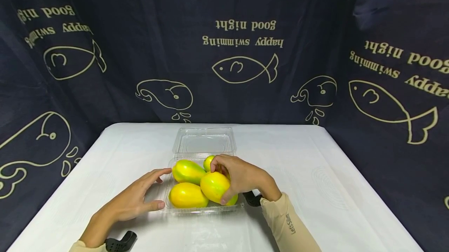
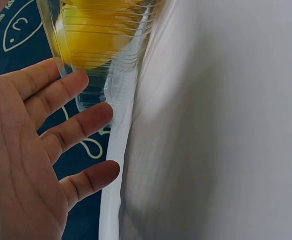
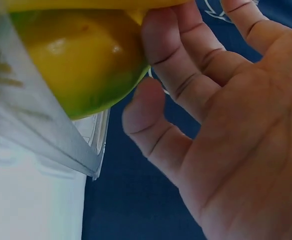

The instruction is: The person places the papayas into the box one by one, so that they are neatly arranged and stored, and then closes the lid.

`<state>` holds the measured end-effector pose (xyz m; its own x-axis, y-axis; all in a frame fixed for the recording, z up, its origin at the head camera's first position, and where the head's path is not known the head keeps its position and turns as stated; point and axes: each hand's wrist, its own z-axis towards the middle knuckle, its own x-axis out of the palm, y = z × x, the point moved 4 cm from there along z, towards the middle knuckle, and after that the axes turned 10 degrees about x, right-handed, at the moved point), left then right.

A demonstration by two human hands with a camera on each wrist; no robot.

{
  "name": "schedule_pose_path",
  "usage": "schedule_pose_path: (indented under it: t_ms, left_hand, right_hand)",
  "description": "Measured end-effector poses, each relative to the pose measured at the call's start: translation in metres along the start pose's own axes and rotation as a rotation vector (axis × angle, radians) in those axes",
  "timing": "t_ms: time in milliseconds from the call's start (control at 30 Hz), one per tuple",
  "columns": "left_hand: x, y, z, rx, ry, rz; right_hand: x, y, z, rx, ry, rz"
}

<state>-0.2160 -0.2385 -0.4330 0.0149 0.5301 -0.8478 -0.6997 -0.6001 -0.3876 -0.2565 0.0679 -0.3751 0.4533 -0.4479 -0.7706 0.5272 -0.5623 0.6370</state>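
Observation:
A clear plastic clamshell box (image 1: 203, 210) lies with its lid folded back, holding several smooth yellow-green mangoes. Two of them, a rear mango (image 1: 188, 171) and a front mango (image 1: 188, 196), lie on the left side. My right hand (image 1: 242, 172) grips the right-hand mango (image 1: 213, 185) from above, thumb at the front and fingers at the far side. Another mango (image 3: 81, 60) shows below it in the right wrist view. Partly behind my fingers is a back mango (image 1: 208, 163). My left hand (image 1: 131, 197) spreads beside the box's left wall; whether its fingertips touch, I cannot tell.
The box's lid (image 1: 205, 142) lies flat behind the tray part. A white cloth covers the table (image 1: 298, 158). Behind and beside it hangs a dark blue curtain (image 1: 242, 103) with fish and whale drawings. Black straps (image 1: 121, 242) sit at the wrists.

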Motion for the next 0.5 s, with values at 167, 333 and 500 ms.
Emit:
schedule_pose_path:
  t_ms: [167,333,500]
  left_hand:
    - [0.0007,0.0006,-0.0001,0.006,-0.003,0.001]
    - [0.0007,0.0004,-0.0004,0.023,-0.009,0.01]
    - [-0.0002,-0.0002,-0.0001,0.029,-0.013,0.012]
  right_hand:
    - [-0.001,-0.0004,-0.0016,0.004,0.01,-0.009]
    - [-0.0012,-0.0011,-0.003,0.029,0.027,-0.012]
    - [-0.0019,-0.0033,-0.0029,0.05,0.038,0.012]
